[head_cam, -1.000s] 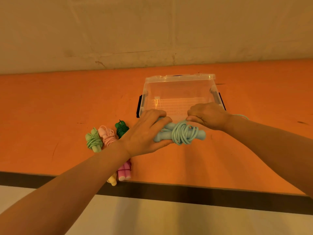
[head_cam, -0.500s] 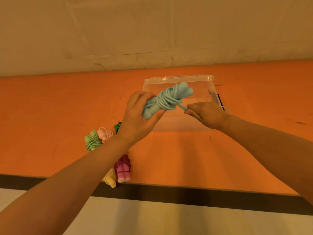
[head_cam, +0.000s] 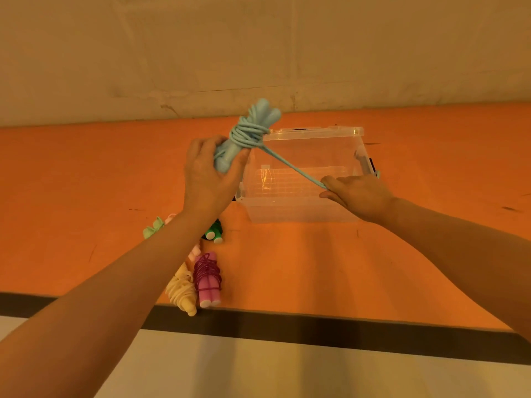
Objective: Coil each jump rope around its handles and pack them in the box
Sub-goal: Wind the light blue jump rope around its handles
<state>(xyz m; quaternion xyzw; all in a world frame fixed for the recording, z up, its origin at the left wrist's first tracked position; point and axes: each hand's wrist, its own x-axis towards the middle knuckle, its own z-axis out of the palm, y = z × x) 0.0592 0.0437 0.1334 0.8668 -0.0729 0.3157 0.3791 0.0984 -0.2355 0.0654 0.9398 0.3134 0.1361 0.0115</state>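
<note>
Left hand (head_cam: pixel 207 179) gripping pale-blue rope bundle (head_cam: pixel 247 133), right fingers (head_cam: pixel 330 186) pinching its tail; clear plastic box (head_cam: pixel 301 208) holding nothing, five coiled ropes waiting.

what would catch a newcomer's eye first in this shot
The pale blue jump rope, gripped by the left hand above the orange table, with one strand stretched down to the right hand. Behind it sits the clear plastic box, and coiled ropes lie near the table's front edge.
</note>
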